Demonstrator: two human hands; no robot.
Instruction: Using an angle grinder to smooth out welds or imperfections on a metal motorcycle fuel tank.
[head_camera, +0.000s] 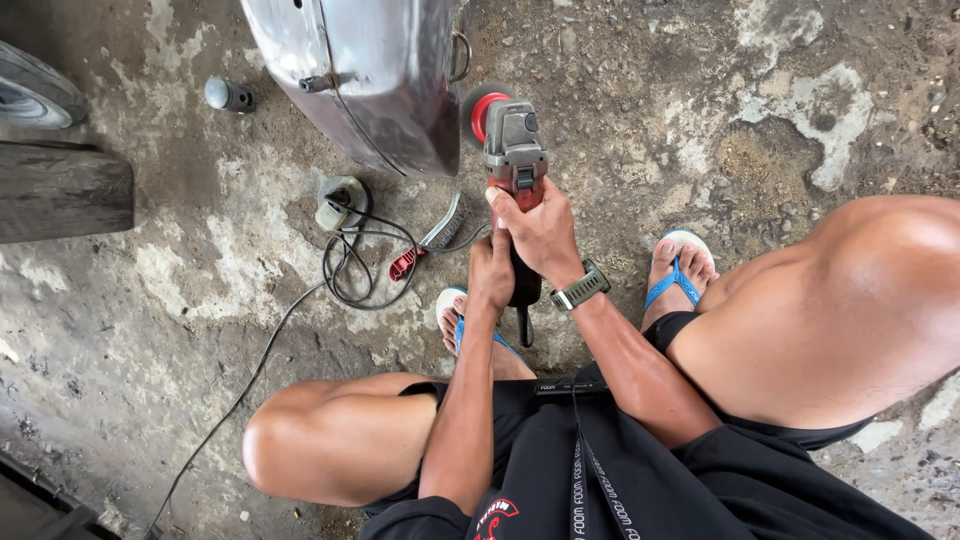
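I squat on a rough concrete floor and hold a red and grey angle grinder (514, 150) with both hands. My right hand (540, 232), with a green watch on the wrist, grips the grinder's body from the right. My left hand (491, 272) wraps the black rear handle just behind it. The grinder's disc end touches the lower edge of a bare, curved metal tank (370, 70) that stands in front of me.
A black power cable (345, 265) coils on the floor beside a wire brush with a red handle (430, 240) and a small round socket (340, 200). A small grey cylinder (228, 95) lies at left. A tyre (35, 90) and a dark wooden block (60, 190) sit at far left.
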